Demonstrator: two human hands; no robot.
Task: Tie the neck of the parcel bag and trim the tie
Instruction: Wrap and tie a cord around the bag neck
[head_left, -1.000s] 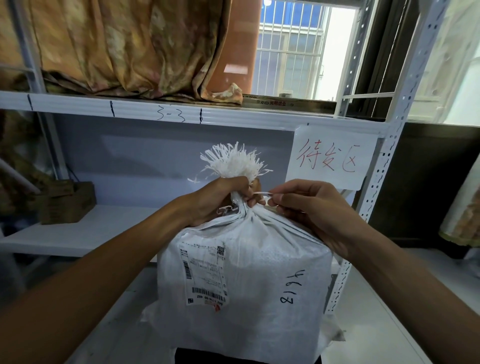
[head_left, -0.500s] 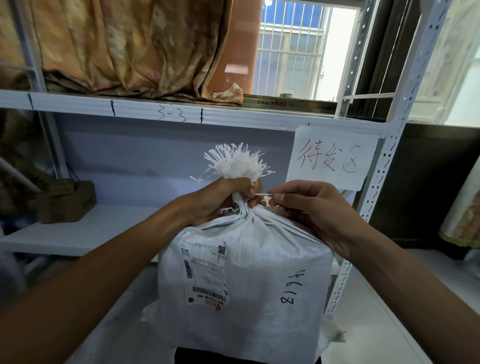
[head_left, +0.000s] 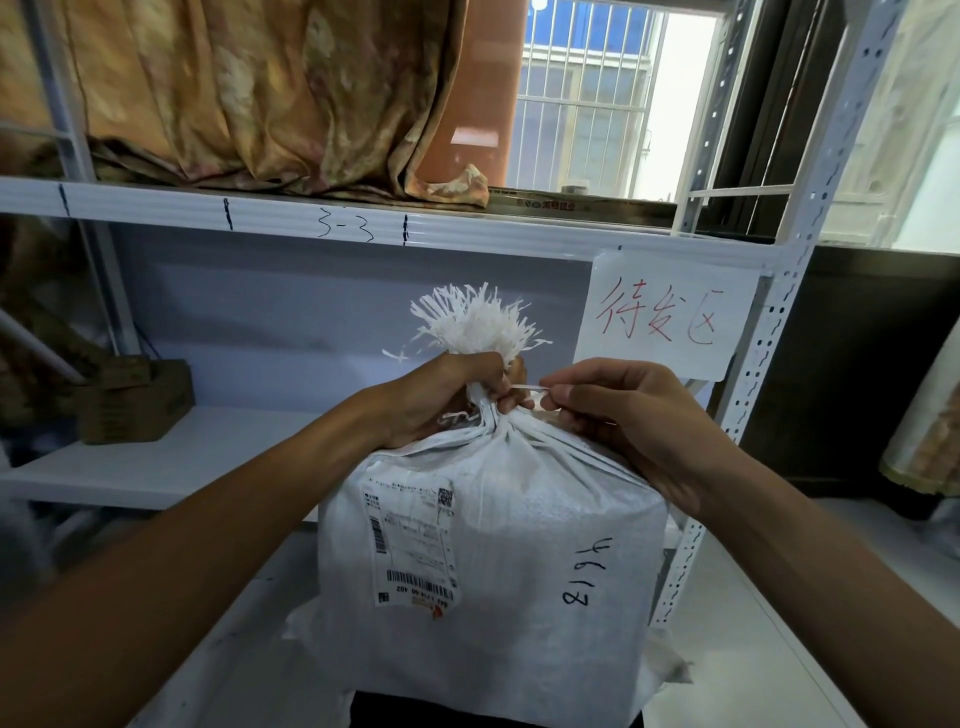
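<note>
A white woven parcel bag (head_left: 519, 571) stands upright in front of me, with a shipping label (head_left: 410, 540) on its front and a handwritten number on its right side. Its neck is gathered, and a frayed tuft (head_left: 475, 325) sticks up above it. My left hand (head_left: 441, 397) is wrapped around the gathered neck just under the tuft. My right hand (head_left: 618, 415) pinches a thin white tie (head_left: 527, 387) that runs across from the neck. How the tie circles the neck is hidden by my fingers.
A white metal rack surrounds the bag, with its upper shelf (head_left: 311, 223) marked "3-3" and a perforated upright (head_left: 737, 415) at the right. A paper sign (head_left: 665, 317) with red writing hangs there. A brown box (head_left: 135, 400) sits on the lower shelf at left.
The tie between my hands has drawn straighter and tighter, and the small loop near my right fingers has closed. Both hands keep their hold on the neck and the tie.
</note>
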